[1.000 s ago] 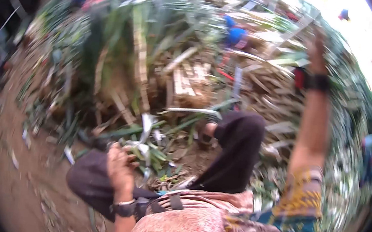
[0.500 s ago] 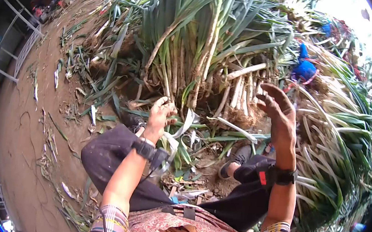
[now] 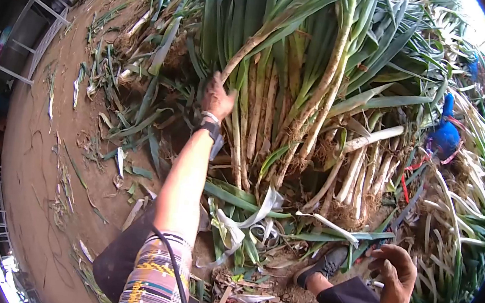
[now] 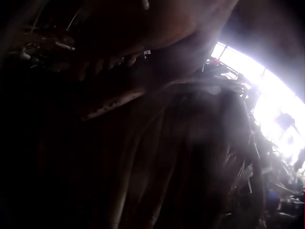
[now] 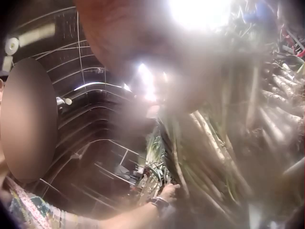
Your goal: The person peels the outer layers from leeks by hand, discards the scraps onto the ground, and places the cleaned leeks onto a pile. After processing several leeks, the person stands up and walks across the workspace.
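Observation:
A thick bunch of leeks stands upright, roots down, in the middle of the head view. My left hand reaches to the bunch's left side, its fingertips right at a bent leek that leans outward. That leek's lower end is hidden behind the hand, so I cannot tell whether the fingers close round it. Dark shadow covers most of the left wrist view, where a pale stem crosses below the fingers. My right hand hangs loosely curled and holds nothing, low at the right, above the bent knee.
Beside the bunch, shorter leeks stand with roots down. A large pile of leeks fills the right side, with a blue bundle on it. Torn leaves litter the soil near my feet. White metal railings stand far left.
My left hand has moved from the bunch's roots up to its left side. The right hand has drawn back toward my body. The head view has shifted closer over the bunch.

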Motion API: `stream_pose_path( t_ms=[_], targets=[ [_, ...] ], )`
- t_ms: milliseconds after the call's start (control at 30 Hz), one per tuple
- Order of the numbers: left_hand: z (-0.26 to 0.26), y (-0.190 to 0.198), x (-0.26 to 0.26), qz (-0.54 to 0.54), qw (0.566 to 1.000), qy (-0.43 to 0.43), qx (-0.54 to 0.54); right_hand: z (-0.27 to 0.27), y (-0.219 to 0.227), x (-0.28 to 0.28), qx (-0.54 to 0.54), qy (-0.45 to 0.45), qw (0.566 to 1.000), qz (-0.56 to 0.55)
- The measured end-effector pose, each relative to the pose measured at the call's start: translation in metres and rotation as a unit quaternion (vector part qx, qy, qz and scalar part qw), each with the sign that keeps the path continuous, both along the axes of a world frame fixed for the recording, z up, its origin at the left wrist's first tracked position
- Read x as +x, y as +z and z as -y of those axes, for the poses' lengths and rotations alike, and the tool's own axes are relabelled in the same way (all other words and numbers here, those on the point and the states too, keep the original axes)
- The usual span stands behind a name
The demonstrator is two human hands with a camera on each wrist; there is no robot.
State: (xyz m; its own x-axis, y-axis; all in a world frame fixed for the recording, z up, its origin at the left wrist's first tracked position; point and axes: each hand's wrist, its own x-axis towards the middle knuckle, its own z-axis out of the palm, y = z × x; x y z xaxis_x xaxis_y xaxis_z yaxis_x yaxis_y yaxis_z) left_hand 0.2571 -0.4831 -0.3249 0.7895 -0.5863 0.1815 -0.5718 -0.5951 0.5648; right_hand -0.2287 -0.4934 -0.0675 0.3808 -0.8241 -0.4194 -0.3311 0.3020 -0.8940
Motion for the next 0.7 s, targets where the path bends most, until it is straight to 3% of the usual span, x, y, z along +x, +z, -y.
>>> stream_pose_path(
  t_ms=[33, 67, 100, 133, 167, 200, 233, 267, 300, 367, 433, 533, 600, 633, 700],
  targets=[
    [0.001, -0.006, -0.014, 0.103, 0.993, 0.014, 0.057, -0.001, 0.001, 0.007, 0.000, -0.003, 1.000, 0.006],
    [0.003, 0.007, -0.033, -0.047, 0.995, 0.020, 0.090, -0.001, 0.001, 0.012, -0.002, -0.006, 1.000, 0.015],
    [0.000, 0.002, -0.065, -0.090, 0.993, 0.019, -0.080, 0.000, 0.000, 0.012, 0.000, 0.000, 1.000, 0.011],
    [-0.006, 0.007, -0.097, -0.222, 0.974, -0.044, -0.005, 0.001, -0.003, 0.010, 0.001, 0.007, 1.000, 0.010],
    [-0.019, -0.013, -0.136, -0.291, 0.952, -0.082, -0.058, 0.002, -0.005, 0.009, 0.001, 0.013, 1.000, 0.012],
    [-0.033, -0.033, -0.175, -0.362, 0.919, -0.115, -0.106, 0.000, -0.005, 0.011, 0.008, 0.016, 1.000, 0.013],
    [-0.050, -0.006, -0.218, -0.495, 0.821, -0.156, -0.237, -0.001, -0.005, 0.013, 0.014, 0.019, 1.000, 0.014],
    [-0.064, 0.040, -0.254, -0.647, 0.727, -0.089, -0.213, -0.003, -0.003, 0.016, 0.016, 0.022, 1.000, 0.015],
    [-0.079, 0.036, -0.291, -0.673, 0.683, -0.087, -0.270, -0.006, 0.000, 0.020, 0.021, 0.026, 0.999, 0.003],
    [-0.109, 0.071, -0.343, -0.701, 0.669, -0.091, -0.230, -0.010, -0.017, 0.017, -0.012, 0.032, 0.999, 0.019],
    [-0.124, 0.121, -0.384, -0.687, 0.701, -0.082, -0.173, -0.020, -0.023, 0.025, -0.021, 0.019, 0.999, 0.042],
    [-0.158, 0.153, -0.421, -0.445, 0.842, -0.184, -0.243, -0.029, -0.014, 0.037, 0.014, 0.042, 0.993, 0.113],
    [-0.181, 0.166, -0.425, -0.419, 0.865, -0.196, -0.193, -0.027, -0.006, 0.040, -0.007, 0.044, 0.993, 0.113],
    [-0.193, 0.172, -0.424, -0.406, 0.876, -0.202, -0.163, -0.022, -0.015, 0.039, 0.011, -0.015, 0.992, 0.126],
    [-0.216, 0.169, -0.415, -0.244, 0.924, -0.247, -0.161, -0.027, -0.014, 0.036, 0.049, -0.044, 0.975, 0.210]
  ],
)
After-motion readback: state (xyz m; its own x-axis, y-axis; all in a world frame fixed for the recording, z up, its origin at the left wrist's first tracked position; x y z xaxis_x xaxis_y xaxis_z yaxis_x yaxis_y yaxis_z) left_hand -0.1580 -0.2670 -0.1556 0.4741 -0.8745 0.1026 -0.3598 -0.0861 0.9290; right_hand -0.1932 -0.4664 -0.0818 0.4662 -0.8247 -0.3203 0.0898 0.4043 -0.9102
